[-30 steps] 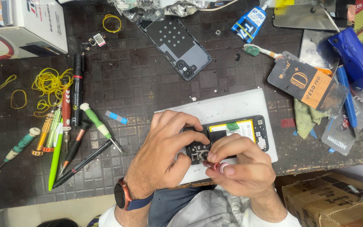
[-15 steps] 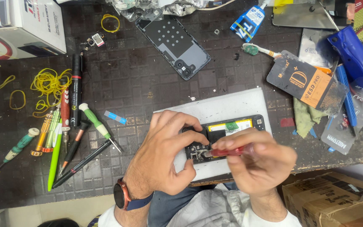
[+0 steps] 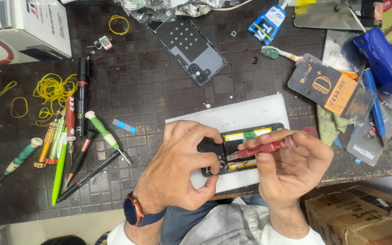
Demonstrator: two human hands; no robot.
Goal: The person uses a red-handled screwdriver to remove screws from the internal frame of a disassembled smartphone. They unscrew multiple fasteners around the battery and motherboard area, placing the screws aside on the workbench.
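An opened black phone (image 3: 255, 136) lies on a white pad (image 3: 241, 115) near the table's front edge, its insides showing. My left hand (image 3: 182, 165) grips the phone's left end and hides that part. My right hand (image 3: 286, 168) holds a red screwdriver (image 3: 262, 149) almost level, its tip pointing left onto the phone's lower left area beside my left fingers. A dark watch sits on my left wrist.
The phone's detached back cover (image 3: 187, 45) lies further back. A row of screwdrivers, pens and tweezers (image 3: 75, 145) lies at the left beside yellow rubber bands (image 3: 53, 90). Packets, a blue tool (image 3: 382, 59) and a tube (image 3: 268, 20) crowd the right. A cardboard box (image 3: 364, 218) stands below the table.
My right hand has risen from beside the phone's lower edge and now holds the red screwdriver level, tip on the phone. My left hand has kept its grip.
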